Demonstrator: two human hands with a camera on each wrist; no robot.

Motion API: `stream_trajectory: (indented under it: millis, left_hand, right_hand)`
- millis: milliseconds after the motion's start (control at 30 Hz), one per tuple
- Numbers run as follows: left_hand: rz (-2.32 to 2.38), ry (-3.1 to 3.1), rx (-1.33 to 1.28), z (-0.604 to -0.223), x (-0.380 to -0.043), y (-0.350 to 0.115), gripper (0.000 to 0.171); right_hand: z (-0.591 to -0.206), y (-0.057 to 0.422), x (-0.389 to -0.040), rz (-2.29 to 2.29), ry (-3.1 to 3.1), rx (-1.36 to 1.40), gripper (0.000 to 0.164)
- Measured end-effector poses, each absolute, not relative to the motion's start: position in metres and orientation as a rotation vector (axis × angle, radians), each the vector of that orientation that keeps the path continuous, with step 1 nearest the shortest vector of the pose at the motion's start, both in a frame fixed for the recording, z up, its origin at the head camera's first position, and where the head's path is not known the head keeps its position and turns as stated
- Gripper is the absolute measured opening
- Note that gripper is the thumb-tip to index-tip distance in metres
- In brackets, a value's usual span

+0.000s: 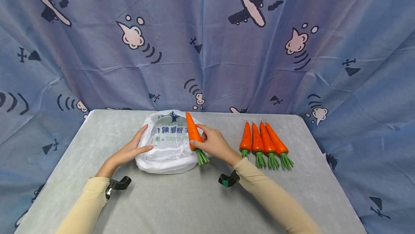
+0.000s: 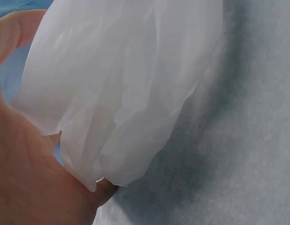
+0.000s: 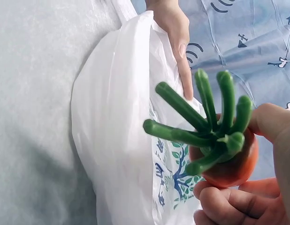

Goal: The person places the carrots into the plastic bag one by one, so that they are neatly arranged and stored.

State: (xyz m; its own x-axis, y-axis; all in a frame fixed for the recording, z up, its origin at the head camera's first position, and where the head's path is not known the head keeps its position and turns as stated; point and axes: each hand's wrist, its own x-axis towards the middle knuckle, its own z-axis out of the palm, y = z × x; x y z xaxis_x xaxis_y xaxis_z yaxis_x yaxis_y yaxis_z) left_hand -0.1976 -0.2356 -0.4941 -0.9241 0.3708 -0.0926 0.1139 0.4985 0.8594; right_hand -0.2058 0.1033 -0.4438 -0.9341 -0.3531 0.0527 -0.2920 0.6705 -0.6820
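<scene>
A white plastic bag (image 1: pixel 166 162) with printed lettering lies with its mouth spread at the table's left-centre. At the bag's left rim my left hand (image 1: pixel 129 150) has its thumb and fingers spread, touching the plastic; in the left wrist view the bag partly hides the fingers of that hand (image 2: pixel 27 159). My right hand (image 1: pixel 212 142) pinches an orange carrot (image 1: pixel 192 129) between thumb and fingers over the bag's right side. Its tip points away from me and its green stem stubs (image 3: pixel 206 126) point back toward me.
Several more carrots (image 1: pixel 258 140) lie side by side on the right of the grey-white table (image 1: pixel 168 205), stems toward me. A blue patterned curtain (image 1: pixel 207 46) hangs behind the table and down its sides. Each wrist wears a black band.
</scene>
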Motion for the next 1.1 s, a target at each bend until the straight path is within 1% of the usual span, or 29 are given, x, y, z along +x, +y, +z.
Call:
stream_trajectory:
  millis: [533,1100]
  left_hand:
    - [1.385,2.456,0.403,-0.494,-0.198,-0.233,0.097]
    - [1.369,2.439,0.382,-0.488,-0.197,-0.227,0.097]
  right_hand:
    - [-0.449,0.079,-0.204,-1.078,2.742,-0.638,0.066]
    - [-0.457,0.056,-0.213,-1.037,2.701,-0.597,0.069]
